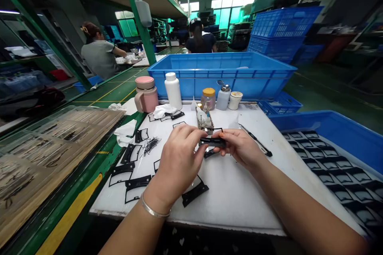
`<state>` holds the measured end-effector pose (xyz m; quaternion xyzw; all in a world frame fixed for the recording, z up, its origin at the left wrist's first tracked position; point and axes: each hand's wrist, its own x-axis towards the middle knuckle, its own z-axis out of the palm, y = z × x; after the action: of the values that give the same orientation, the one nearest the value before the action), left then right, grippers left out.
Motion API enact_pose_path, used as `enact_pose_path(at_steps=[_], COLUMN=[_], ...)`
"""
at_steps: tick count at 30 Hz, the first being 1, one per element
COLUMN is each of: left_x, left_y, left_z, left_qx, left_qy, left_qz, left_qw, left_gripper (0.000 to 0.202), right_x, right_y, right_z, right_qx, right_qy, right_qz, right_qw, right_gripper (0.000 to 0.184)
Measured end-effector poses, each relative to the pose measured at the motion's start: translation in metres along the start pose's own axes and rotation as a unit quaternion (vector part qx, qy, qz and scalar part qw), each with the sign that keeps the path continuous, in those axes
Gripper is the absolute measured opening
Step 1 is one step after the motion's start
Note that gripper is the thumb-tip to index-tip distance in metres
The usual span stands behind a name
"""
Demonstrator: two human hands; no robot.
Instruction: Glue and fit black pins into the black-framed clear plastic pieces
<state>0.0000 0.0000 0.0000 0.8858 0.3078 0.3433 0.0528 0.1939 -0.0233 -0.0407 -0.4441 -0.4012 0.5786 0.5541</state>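
Black frame part (pixel 213 142): position and hold

The component is held in the air above the white work board (pixel 239 203), between both hands. The left hand (pixel 179 153) pinches its left end, thumb and fingertips drawn together on it. The right hand (pixel 241 147) holds the right end in a similar pinch.

Loose black frames (pixel 138 183) lie on the board to the left and below the hands. A heap of thin black strips (pixel 151 146) lies among them. A slim black-handled tool (pixel 255 138) lies just beyond the right hand.

Containers along the rear edge, left to right: pink mug (pixel 148 97), white bottle (pixel 173 92), yellow-lidded jar (pixel 208 100), pump bottle (pixel 223 99), small white jar (pixel 235 101). Any print on the small white jar is too small to read. Behind them stands a large blue crate (pixel 221 83).
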Motion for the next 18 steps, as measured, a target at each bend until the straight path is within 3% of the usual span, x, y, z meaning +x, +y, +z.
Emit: enact_pose_path(at_steps=[11,18], left_x=[0.02,0.022], left_y=[0.005,0.004], left_z=[0.021,0.037], left_qx=[0.046,0.027], left_qy=[-0.044,0.005], left_qz=[0.032,0.069], left_qw=[0.997,0.997], left_gripper=[0.021,0.024], right_x=[0.0,-0.001], right_y=[0.0,0.0], right_z=[-0.006,-0.006], right_qx=[0.106,0.121], right_qy=[0.056,0.043], right_qz=[0.008,0.011], right_qw=[0.993,0.992], right_gripper=[0.02,0.015])
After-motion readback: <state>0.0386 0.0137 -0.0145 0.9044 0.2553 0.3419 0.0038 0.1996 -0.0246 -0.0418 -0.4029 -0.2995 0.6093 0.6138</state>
